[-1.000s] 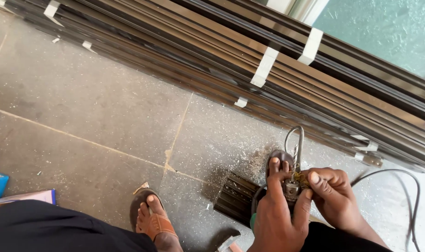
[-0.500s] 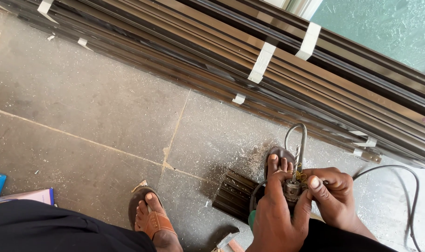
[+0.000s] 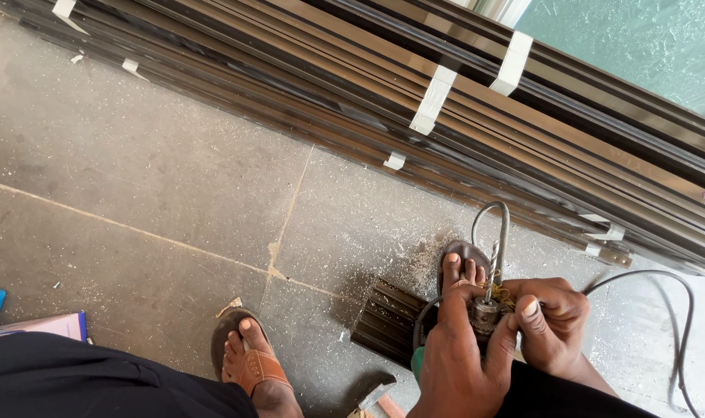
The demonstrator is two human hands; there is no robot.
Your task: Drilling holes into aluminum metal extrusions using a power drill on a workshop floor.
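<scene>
Your left hand (image 3: 461, 360) is wrapped around the drill (image 3: 485, 317), gripping its body just below the chuck, with the green casing showing under your palm. Your right hand (image 3: 550, 325) is closed on the chuck from the other side, fingers pinched against it. The drill bit (image 3: 492, 267) points up and away from both hands. Just beyond your left hand lies a short dark ribbed profile piece (image 3: 387, 317) on the floor (image 3: 159, 178). A black cable (image 3: 646, 286) curves off past your right hand.
</scene>
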